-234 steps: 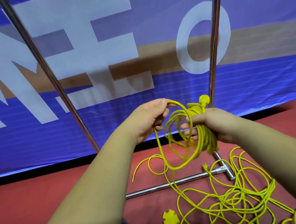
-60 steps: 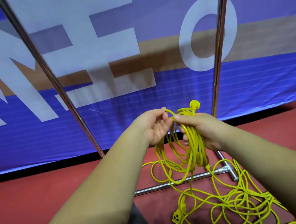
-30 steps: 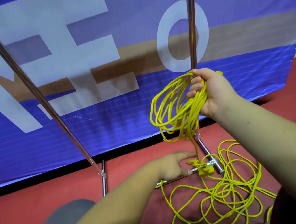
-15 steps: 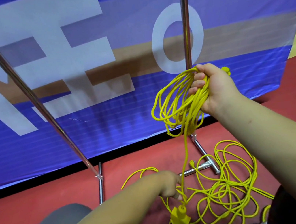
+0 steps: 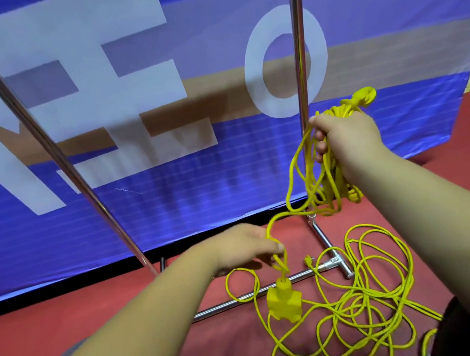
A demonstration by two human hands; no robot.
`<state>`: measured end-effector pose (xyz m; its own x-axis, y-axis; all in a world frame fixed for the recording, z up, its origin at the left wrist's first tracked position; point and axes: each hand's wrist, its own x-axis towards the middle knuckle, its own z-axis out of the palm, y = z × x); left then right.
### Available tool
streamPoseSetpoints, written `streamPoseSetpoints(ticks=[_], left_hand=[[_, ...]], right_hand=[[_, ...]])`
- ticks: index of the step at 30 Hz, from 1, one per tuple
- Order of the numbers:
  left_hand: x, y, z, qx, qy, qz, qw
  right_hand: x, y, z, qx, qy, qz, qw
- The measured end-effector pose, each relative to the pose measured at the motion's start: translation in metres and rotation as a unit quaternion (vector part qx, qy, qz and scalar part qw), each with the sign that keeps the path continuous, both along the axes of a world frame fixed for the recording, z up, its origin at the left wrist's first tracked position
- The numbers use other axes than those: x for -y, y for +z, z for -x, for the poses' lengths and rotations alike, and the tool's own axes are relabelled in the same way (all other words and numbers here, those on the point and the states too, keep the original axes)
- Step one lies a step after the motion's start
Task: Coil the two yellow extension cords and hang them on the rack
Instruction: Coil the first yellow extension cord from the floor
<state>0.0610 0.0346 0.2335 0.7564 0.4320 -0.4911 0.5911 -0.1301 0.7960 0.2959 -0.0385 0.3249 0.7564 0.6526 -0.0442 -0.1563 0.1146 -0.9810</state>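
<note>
Head view: my right hand (image 5: pixel 350 142) grips the nearly coiled first cord (image 5: pixel 320 183) beside the rack (image 5: pixel 298 46); my left hand (image 5: pixel 244 246) pinches its tail above the socket (image 5: pixel 284 303); the second cord (image 5: pixel 369 310) sprawls uncoiled on the floor; neither looks hung.

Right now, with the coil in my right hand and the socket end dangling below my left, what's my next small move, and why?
Probably bring the left hand to the right hand and lay that tail onto the coil: only a short length and the socket end hang loose.
</note>
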Motion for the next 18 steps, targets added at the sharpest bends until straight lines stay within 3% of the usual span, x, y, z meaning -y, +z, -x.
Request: streamPoseSetpoints(ticks=[3,6,12,18], left_hand=[[-0.001,0.031,0.002,0.072,0.089,0.064,0.991],[-0.005,0.054,0.007,0.149,0.155,0.112,0.97],[-0.014,0.075,0.01,0.253,0.257,0.222,0.906],[-0.027,0.081,0.015,0.313,0.323,0.318,0.835]], right_hand=[[0.0,-0.006,0.004,0.207,-0.01,0.109,0.972],[0.0,-0.012,0.013,0.288,0.03,0.139,0.947],[-0.002,-0.036,0.033,0.261,0.151,0.125,0.945],[-0.006,-0.06,0.064,0.118,0.264,0.079,0.954]])
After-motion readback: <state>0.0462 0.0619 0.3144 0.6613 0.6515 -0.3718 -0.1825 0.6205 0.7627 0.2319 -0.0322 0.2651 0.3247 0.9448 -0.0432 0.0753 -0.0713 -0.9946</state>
